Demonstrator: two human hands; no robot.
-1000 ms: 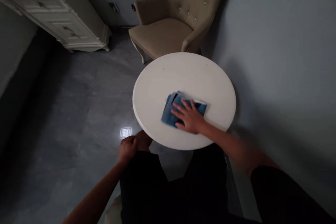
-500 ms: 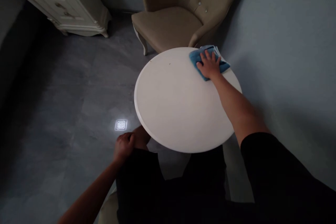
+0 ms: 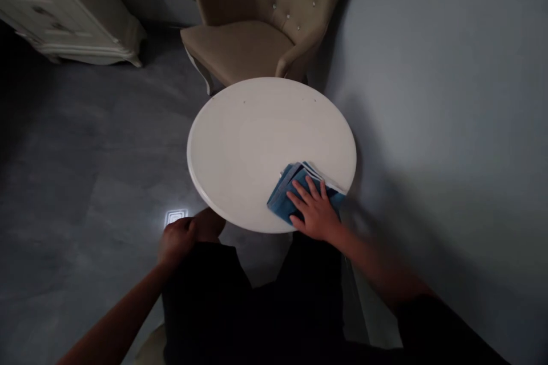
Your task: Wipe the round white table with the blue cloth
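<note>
My right hand [image 3: 315, 212] lies flat, fingers spread, on a folded blue cloth [image 3: 282, 197] with white edges. The cloth rests on the near right part of a round white table [image 3: 240, 148], up against its rim. My left hand [image 3: 176, 240] is draped over my left knee, below and left of the table; it holds no visible object, and its fingers show only in part. Small dark specks [image 3: 315, 100] dot the far side of the tabletop.
Behind the table stands a tan armchair [image 3: 244, 48] with a buttoned back. A white cabinet [image 3: 72, 17] is at the far left. The grey wall [image 3: 428, 68] runs close along the right. A lit square patch [image 3: 175, 216] shows on the floor near my left hand.
My right hand has brought the cloth from the table's far right edge back to the near right edge. The view has shifted right; my left hand stays on my knee.
</note>
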